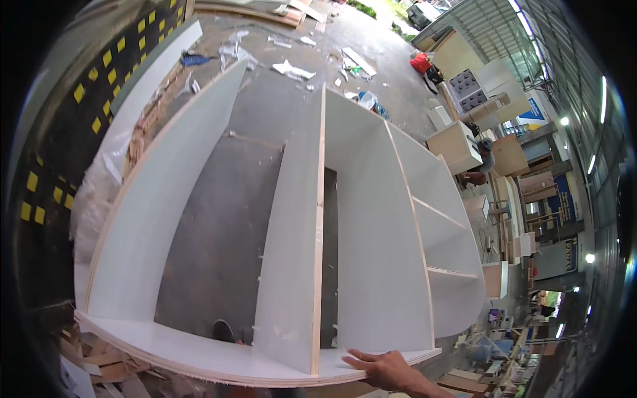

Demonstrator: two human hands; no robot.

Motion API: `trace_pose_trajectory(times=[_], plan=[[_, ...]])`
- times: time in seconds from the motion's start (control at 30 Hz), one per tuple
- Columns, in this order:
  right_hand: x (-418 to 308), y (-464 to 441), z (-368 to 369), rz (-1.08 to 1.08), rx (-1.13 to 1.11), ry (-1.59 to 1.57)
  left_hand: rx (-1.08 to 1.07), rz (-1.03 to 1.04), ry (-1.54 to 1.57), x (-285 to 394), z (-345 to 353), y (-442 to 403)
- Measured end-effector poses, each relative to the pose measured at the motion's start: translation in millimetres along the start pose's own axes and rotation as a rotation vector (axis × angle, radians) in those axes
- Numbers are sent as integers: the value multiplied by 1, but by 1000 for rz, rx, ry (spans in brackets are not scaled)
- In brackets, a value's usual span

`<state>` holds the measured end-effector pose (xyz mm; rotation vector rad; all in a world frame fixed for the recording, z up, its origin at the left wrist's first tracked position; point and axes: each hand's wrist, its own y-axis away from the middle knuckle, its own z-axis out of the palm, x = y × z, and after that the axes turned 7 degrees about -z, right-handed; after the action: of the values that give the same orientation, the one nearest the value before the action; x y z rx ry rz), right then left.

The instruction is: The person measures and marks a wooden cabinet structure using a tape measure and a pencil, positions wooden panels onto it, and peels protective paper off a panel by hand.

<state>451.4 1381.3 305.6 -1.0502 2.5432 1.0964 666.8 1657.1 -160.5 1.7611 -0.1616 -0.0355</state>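
Observation:
A large white cabinet frame [381, 219] with raw plywood edges fills the middle of the view. Along its near side runs a white bottom panel [199, 351], and a divider [318, 232] meets that panel at right angles. My right hand [387, 370] reaches in from the lower right and rests on the near panel's edge, right of the divider. Its visible fingers are stretched out and apart over the white surface; the thumb's side is partly hidden. My left hand is out of view. A dark shoe tip [223, 330] shows through the left opening.
Plastic scraps [293, 70] litter the grey floor [265, 99] beyond the frame. A black wall with yellow squares [79, 93] stands at left. Wood offcuts [106, 365] lie at lower left. Another person [484, 159] is beside white cabinets at right.

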Motion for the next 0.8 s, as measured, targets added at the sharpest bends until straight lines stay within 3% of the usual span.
trace_pose_trajectory(times=[0.1,0.13,0.2,0.23,0.27,0.47,0.8], plan=[[-9,-15,4,210,-428,-72,43,-12,-2,-13,-28,-24],[-4,-10,21,214,-438,-64,59,-19,8,-18,-38,-25],[5,-12,64,-119,-135,-109,86,-25,0,-24,-54,-40],[-2,-6,58,72,-380,-166,98,-34,-7,-29,-66,-43],[4,-9,79,67,-394,-170,110,-27,-2,-30,-75,-52],[11,-15,160,-66,-287,-25,111,23,15,-5,-116,-62],[21,-69,270,-125,-250,-35,-258,293,96,176,-131,4]])
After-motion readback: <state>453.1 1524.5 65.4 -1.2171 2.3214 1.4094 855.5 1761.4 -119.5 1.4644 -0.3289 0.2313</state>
